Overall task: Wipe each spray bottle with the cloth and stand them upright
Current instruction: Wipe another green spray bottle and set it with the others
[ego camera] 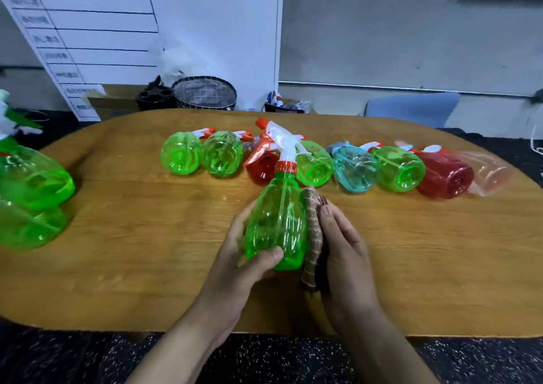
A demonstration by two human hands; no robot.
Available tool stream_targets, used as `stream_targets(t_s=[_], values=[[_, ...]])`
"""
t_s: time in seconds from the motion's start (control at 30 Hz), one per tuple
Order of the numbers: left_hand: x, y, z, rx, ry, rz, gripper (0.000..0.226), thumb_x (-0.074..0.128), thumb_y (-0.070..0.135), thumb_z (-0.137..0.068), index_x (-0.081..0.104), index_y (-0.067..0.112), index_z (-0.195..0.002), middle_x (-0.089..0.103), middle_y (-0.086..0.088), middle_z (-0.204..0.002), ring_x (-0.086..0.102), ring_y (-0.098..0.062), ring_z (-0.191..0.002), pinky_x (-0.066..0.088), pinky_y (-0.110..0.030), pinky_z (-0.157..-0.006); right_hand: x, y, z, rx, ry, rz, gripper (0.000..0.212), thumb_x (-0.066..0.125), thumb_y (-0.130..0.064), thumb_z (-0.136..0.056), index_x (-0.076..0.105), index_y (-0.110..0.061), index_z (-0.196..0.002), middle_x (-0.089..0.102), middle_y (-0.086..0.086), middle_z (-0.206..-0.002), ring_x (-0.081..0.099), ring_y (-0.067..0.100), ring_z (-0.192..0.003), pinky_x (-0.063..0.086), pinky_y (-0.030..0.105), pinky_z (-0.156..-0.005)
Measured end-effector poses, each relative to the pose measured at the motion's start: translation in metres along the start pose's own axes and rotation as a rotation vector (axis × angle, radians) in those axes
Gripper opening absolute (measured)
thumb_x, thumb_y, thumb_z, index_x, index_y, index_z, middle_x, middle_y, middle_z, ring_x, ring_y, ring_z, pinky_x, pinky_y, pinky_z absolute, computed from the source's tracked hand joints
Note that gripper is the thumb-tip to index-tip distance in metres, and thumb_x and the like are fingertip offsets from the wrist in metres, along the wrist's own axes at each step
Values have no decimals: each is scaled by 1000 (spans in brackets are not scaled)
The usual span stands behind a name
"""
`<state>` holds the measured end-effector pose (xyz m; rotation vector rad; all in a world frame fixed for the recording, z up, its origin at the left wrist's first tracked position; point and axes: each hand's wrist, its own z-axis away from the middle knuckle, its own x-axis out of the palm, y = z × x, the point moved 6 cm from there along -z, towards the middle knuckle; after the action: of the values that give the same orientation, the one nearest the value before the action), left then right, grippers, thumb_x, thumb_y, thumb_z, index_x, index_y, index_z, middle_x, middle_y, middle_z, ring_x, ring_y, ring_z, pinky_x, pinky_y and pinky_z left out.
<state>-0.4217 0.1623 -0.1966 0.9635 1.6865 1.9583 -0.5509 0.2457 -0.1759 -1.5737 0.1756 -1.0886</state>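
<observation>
Held bottle: green spray bottle (277,222), standing roughly upright above the near middle of the bench (132,236), white trigger head with orange nozzle and orange collar pointing up and away.
Left hand (249,254): gripping the lower body of the held bottle, thumb curling across its front near the base, fingers wrapping behind.
Cloth (313,231): brownish, bunched, lying pressed against the right side of the held bottle, hanging down past its base.
Right hand (343,251): pressing the cloth flat to the bottle with fingers stretched nearly straight, palm facing left.
Row behind: lying on their sides across the far half of the bench, bases facing the camera; from left, green bottle (181,156), second green bottle (222,154), red bottle (261,166) partly hidden behind the held bottle, third green bottle (315,163), pale blue bottle (354,169), fourth green bottle (401,168), second red bottle (446,175), pale pink bottle (489,175) blurring at the right end.
Left edge: two more green bottles (32,195) blurring at the bench's left end; whether standing or lying, cannot tell.
Beyond the bench: wire basket (204,92), dark round holder (154,97) just beside it, white chart board (97,31) leaning behind, blue chair back (411,109) at right.
</observation>
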Motion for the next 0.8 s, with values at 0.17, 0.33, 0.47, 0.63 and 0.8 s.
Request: stream_targets(t_s=[0.17, 0.33, 0.47, 0.63, 0.8], values=[[-4, -1, 4, -9, 68, 99, 85, 81, 35, -70, 50, 34, -149, 72, -11, -136, 70, -33, -123, 62, -41, -91, 12, 16, -2, -105, -16, 148, 27, 56, -21, -109, 78, -28, -123, 77, 4, -124, 70, 25, -120, 54, 48, -103], [-4, -2, 14, -32, 106, 224, 69, 84, 30, -78, 56, 35, -140, 75, -7, -133, 75, -27, -112, 65, -37, -78, 21, 16, 0, -124, -83, 189, 28, 53, -12, -109, 76, -21, -123, 77, 2, -122, 71, 22, -119, 54, 45, -106], [-15, 0, 18, -30, 128, 220, 63, 75, 28, -83, 58, 38, -143, 73, -6, -135, 76, -32, -109, 66, -42, -72, 23, -7, -2, -231, -130, 322, 26, 56, -5, -106, 74, -17, -120, 78, -5, -116, 71, 5, -110, 54, 18, -89], [-23, -2, 14, -38, 9, 125, 94, 99, 55, -60, 56, 58, -143, 71, 4, -140, 73, -36, -119, 65, -44, -70, 21, -31, -7, -498, -169, 542, 27, 59, -12, -101, 72, -25, -121, 70, 5, -127, 65, 5, -119, 45, 13, -98], [-25, -1, 13, -2, 6, 68, 86, 80, 79, -70, 53, 53, -147, 62, 9, -148, 68, -27, -127, 64, -48, -77, 34, -17, -12, -599, -200, 847, 30, 57, -23, -105, 73, -24, -130, 69, -10, -126, 60, 16, -127, 48, 30, -105]])
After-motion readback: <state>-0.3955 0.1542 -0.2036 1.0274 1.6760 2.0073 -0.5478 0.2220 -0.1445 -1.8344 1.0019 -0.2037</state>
